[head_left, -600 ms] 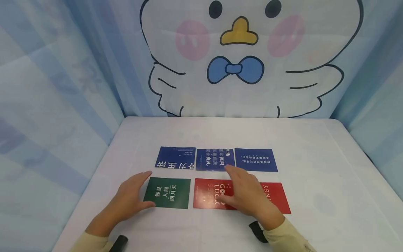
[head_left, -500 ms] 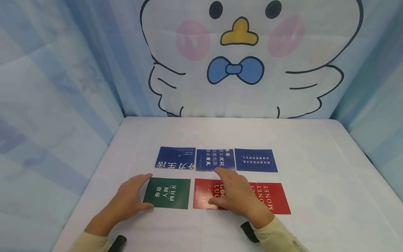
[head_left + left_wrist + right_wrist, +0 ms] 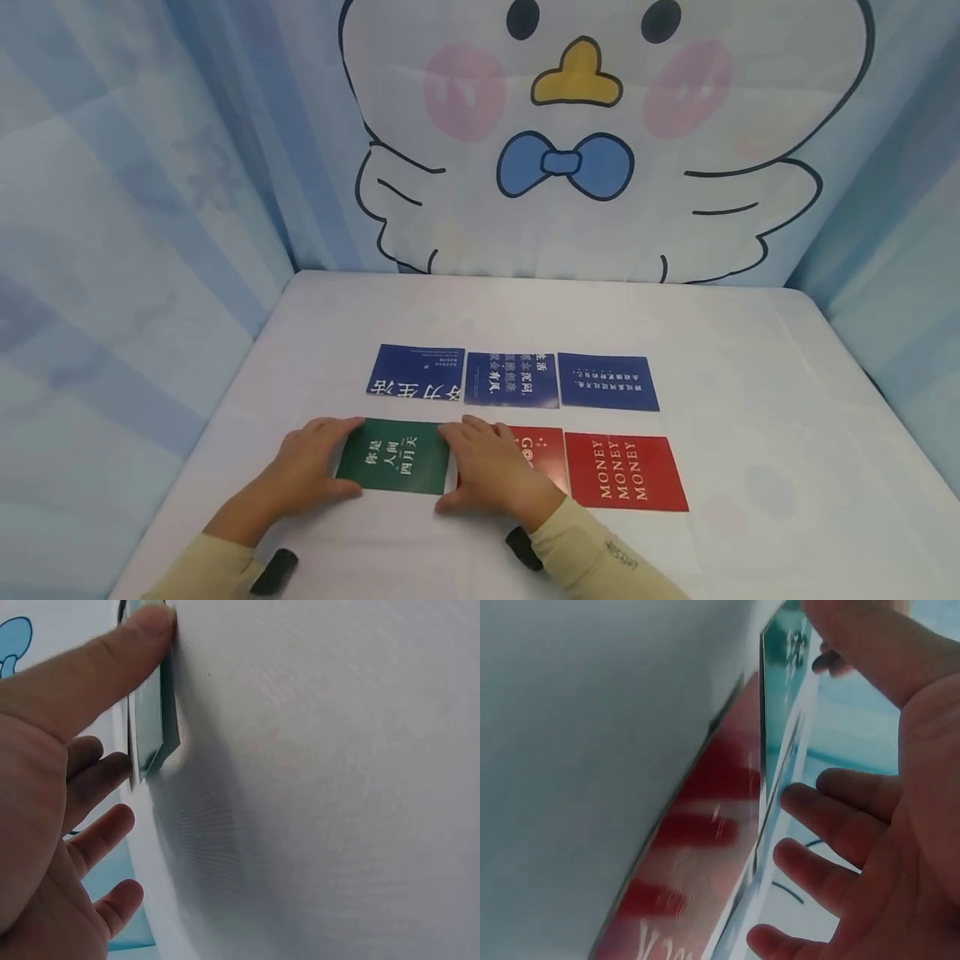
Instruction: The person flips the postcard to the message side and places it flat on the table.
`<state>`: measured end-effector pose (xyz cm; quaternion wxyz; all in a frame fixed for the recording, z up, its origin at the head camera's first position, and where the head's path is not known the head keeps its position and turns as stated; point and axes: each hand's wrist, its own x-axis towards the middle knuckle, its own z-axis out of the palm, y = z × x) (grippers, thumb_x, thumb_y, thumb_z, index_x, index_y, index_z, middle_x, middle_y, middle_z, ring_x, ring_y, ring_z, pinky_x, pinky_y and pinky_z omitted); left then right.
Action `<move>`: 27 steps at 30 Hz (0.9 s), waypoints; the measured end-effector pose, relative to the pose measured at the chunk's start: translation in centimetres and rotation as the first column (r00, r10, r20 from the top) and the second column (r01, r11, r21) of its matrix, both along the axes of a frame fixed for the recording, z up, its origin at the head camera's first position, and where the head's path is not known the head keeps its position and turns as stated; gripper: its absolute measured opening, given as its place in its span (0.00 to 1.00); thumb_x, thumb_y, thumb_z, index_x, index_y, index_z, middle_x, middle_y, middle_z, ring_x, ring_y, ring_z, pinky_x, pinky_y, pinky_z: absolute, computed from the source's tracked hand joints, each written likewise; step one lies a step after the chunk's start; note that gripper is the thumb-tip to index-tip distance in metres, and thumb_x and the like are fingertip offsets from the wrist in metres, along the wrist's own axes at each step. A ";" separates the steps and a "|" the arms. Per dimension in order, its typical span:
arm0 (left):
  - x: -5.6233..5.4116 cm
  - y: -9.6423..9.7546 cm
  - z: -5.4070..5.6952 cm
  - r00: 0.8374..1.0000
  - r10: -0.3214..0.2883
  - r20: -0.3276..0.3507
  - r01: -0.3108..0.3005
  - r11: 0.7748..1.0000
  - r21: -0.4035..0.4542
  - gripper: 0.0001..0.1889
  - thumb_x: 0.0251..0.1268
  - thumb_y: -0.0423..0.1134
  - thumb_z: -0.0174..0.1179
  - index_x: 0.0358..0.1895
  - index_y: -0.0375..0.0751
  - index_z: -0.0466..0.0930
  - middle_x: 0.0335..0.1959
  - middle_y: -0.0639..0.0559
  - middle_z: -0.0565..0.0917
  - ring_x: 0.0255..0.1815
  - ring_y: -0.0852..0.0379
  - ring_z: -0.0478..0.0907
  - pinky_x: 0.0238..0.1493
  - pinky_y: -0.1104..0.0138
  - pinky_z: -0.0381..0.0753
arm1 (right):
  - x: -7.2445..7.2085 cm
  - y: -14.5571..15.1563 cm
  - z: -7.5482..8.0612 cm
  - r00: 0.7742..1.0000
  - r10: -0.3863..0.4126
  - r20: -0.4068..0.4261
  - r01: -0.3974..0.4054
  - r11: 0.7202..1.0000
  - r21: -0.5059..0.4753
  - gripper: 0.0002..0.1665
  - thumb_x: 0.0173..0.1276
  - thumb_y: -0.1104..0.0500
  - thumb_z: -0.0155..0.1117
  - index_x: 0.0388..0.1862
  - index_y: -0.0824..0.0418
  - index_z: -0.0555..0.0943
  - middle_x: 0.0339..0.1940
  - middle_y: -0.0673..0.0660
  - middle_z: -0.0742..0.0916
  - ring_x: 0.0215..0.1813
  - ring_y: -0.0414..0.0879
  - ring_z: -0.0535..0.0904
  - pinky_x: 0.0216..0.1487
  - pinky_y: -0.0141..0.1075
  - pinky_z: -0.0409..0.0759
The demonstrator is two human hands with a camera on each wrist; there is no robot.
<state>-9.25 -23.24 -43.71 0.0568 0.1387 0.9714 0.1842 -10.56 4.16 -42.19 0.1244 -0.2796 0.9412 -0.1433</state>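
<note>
Well, the green card (image 3: 393,457) lies at the near left of the cards, between my two hands. My left hand (image 3: 303,467) is at its left edge, thumb and fingers spread apart, the thumb touching the near corner and the index finger at the far one. My right hand (image 3: 491,468) stands at the card's right edge, thumb and fingers apart too; whether that thumb touches the card I cannot tell. Under and behind this hand lies a red card (image 3: 549,454), its lettering partly covered. Just right of it is another red card (image 3: 626,471), printed MONEY three times. On the far side, a row of three blue cards runs from the left card (image 3: 416,372) through the middle card (image 3: 512,381) to the right card (image 3: 609,383). They all lie on the white table (image 3: 772,392). Beyond its far edge hangs a cartoon backdrop (image 3: 562,229) with a blue bow tie.
</note>
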 end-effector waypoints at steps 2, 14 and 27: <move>-0.2 0.1 0.1 1.000 0.001 0.009 -0.001 1.000 -0.006 0.46 0.40 0.46 0.82 0.68 0.36 0.72 0.61 0.39 0.78 0.64 0.37 0.70 0.62 0.39 0.65 | 0.0 -0.6 0.1 1.000 0.004 -0.017 -0.003 0.999 0.040 0.51 0.52 0.38 0.78 0.71 0.58 0.72 0.66 0.53 0.79 0.72 0.51 0.67 0.69 0.56 0.64; -0.2 0.4 0.6 0.997 0.008 0.079 -0.006 1.000 -0.027 0.37 0.48 0.48 0.78 0.63 0.37 0.77 0.56 0.41 0.81 0.62 0.39 0.72 0.62 0.40 0.65 | 0.0 -1.2 0.0 0.998 0.033 -0.051 -0.027 0.992 0.120 0.44 0.59 0.41 0.72 0.70 0.59 0.73 0.62 0.54 0.81 0.68 0.50 0.71 0.69 0.60 0.62; -0.2 -0.2 0.4 0.997 0.001 0.083 -0.001 1.000 -0.004 0.33 0.53 0.42 0.74 0.64 0.37 0.77 0.60 0.39 0.79 0.65 0.37 0.70 0.63 0.39 0.64 | -0.1 -1.6 0.0 1.000 0.030 -0.009 -0.029 0.997 0.075 0.35 0.68 0.46 0.56 0.69 0.64 0.73 0.62 0.57 0.81 0.68 0.52 0.72 0.71 0.59 0.59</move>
